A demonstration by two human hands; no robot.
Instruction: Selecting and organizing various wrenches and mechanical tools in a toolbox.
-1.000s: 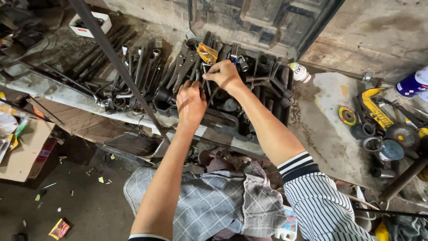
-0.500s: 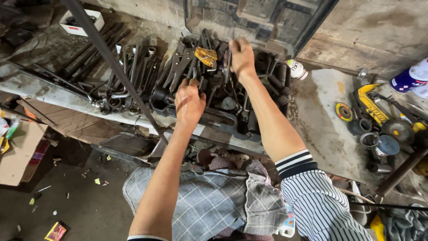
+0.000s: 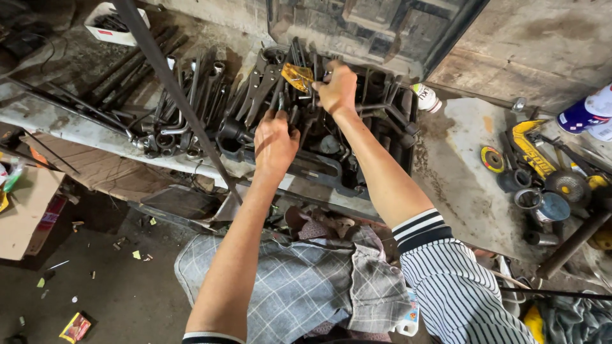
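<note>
Starting at the far left, I am seeing a cardboard box [image 3: 22, 213] lying on the dirty floor, and above it a white tray [image 3: 109, 24] of small parts sitting at the back of the workbench [image 3: 57, 118]. A dark metal rod [image 3: 172, 89] is slanting across the bench, passing over a row of long wrenches [image 3: 191, 95] lying side by side. I am holding my left hand [image 3: 274, 143] over the near edge of the black toolbox [image 3: 357, 178], fingers curled down among the dark tools [image 3: 268, 83] piled there; I cannot tell whether it is actually gripping one. Just beyond it, a yellow tag [image 3: 297, 76] is sticking up from the pile. My right hand [image 3: 336, 89] is reaching deeper into the toolbox, closing around the upper end of a dark tool beside that tag. Below my arms, a grey checked cloth [image 3: 287, 286] is lying bunched. Farther right, a small white bottle [image 3: 426, 97] is lying at the box's corner, then a yellow grinding disc [image 3: 492, 158], a yellow tool [image 3: 529, 146] and a blue and white spray can [image 3: 583, 113] are resting on the stained surface.
</note>
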